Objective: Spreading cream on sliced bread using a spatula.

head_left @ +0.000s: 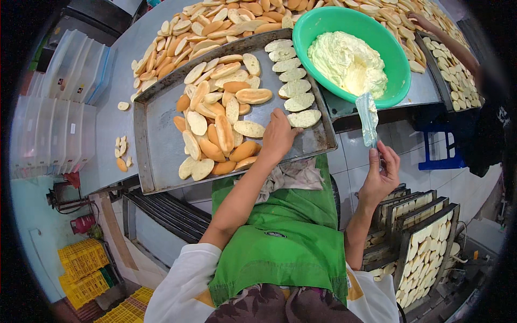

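My right hand (381,175) grips the handle of a spreading spatula (368,121). Pale cream coats the blade, whose tip is at the near rim of a green bowl (401,86) holding a mound of cream (344,59). My left hand (279,134) is inside a metal tray (156,116), its finger and thumb apart beside the nearest coated bread slice (303,118). I see nothing held in it; some fingers are hidden. Several coated slices form a column along the tray's right side. Uncoated bread halves (223,132) lie piled to their left.
A large bread heap (247,21) covers the table's far side. At right, another person's arm (452,43) reaches over a filled tray (458,75). Trays of bread (425,253) stand at lower right, near a blue stool (439,153). Clear plastic boxes (59,129) are stacked left.
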Available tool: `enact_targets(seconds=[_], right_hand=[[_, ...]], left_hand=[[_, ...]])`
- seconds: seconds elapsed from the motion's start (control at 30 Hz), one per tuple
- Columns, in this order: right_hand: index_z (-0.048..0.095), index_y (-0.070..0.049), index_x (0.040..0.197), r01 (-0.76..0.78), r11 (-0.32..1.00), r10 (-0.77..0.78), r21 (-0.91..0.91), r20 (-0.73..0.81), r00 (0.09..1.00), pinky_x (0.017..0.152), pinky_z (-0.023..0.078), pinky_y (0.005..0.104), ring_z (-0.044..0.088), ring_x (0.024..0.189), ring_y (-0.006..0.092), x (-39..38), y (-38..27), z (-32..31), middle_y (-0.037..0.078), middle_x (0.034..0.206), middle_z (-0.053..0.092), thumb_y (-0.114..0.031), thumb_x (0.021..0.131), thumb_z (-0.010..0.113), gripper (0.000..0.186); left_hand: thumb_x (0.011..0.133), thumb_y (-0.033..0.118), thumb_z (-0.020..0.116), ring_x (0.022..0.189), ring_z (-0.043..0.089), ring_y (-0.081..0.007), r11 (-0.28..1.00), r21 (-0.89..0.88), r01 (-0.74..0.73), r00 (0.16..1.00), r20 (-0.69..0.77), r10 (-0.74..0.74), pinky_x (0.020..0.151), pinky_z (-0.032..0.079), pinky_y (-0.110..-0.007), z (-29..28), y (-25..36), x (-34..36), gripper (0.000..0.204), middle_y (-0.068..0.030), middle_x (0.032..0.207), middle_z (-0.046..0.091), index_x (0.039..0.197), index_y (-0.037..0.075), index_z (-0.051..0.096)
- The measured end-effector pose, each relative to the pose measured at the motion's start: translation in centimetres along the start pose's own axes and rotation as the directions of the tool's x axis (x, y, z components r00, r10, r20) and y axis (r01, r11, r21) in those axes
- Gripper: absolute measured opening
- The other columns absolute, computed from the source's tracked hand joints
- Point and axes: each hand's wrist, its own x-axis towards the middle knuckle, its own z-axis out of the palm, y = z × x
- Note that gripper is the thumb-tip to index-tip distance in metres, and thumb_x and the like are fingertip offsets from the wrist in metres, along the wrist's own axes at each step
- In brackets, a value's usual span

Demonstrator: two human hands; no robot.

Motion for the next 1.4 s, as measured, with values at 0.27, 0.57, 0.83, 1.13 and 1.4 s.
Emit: enact_targets(seconds=[0.27, 0.57, 0.83, 1.13, 1.4], right_hand=[[0.065, -0.002, 0.094, 0.239, 0.938, -0.221, -0.250, 0.097, 0.970, 0.065, 0.044, 0.0233, 0.054, 0.079, 0.0137, 5.3, -1.1, -1.4, 0.008, 0.088, 0.058, -0.003, 0.079, 0.061, 0.016], [0.067, -0.005, 0.090, 0.330, 0.851, -0.338, -0.409, 0.056, 0.940, 0.064, 0.045, 0.0242, 0.058, 0.075, 0.0125, 10.6, -4.4, -0.6, 0.005, 0.083, 0.062, -0.008, 0.080, 0.062, 0.012], [0.067, -0.004, 0.090, 0.235, 0.882, -0.233, -0.409, 0.055, 0.971, 0.063, 0.045, 0.0237, 0.058, 0.074, 0.0123, 9.7, -2.5, -1.3, 0.005, 0.083, 0.062, -0.009, 0.080, 0.062, 0.012], [0.065, -0.004, 0.086, 0.356, 0.723, -0.271, -0.591, 0.232, 0.934, 0.063, 0.046, 0.0297, 0.060, 0.074, 0.0220, 12.3, -2.6, -0.6, 0.007, 0.083, 0.062, -0.015, 0.081, 0.058, 0.014], [0.063, -0.007, 0.067, 0.702, 0.230, -0.394, -0.674, 0.595, 0.701, 0.060, 0.049, 0.0343, 0.061, 0.069, 0.0259, 17.3, -1.4, 6.1, 0.006, 0.074, 0.061, -0.010, 0.071, 0.056, 0.009]], left_hand=[[0.061, 0.016, 0.075, 0.096, 0.046, -0.0351, 0.934, 0.210, -0.290, 0.916, -0.223, 0.334, 0.081, 0.039, -0.039, -2.9, -1.8, 1.6, 0.053, -0.0181, 0.098, 0.046, 0.098, -0.001, 0.042], [0.057, 0.031, 0.078, 0.087, 0.051, -0.0294, 0.941, 0.295, -0.167, 0.986, 0.022, 0.168, 0.072, 0.040, -0.038, -2.0, -1.8, 0.6, 0.049, -0.0126, 0.089, 0.051, 0.089, 0.003, 0.053], [0.058, 0.024, 0.077, 0.084, 0.052, -0.0294, 0.978, 0.098, -0.184, 0.976, -0.101, 0.194, 0.073, 0.040, -0.039, -0.9, -1.9, 0.8, 0.047, -0.0122, 0.085, 0.053, 0.091, 0.002, 0.053], [0.063, 0.014, 0.072, 0.096, 0.047, -0.0316, 0.961, 0.185, -0.204, 0.961, -0.150, 0.233, 0.080, 0.039, -0.038, -2.7, -1.3, 1.3, 0.045, -0.0147, 0.100, 0.049, 0.100, 0.003, 0.050], [0.072, 0.002, 0.053, 0.099, 0.046, -0.0275, 0.762, 0.547, -0.346, 0.844, -0.174, 0.507, 0.087, 0.037, -0.038, -5.9, -5.5, 4.8, 0.033, -0.0114, 0.098, 0.051, 0.104, 0.005, 0.054]])
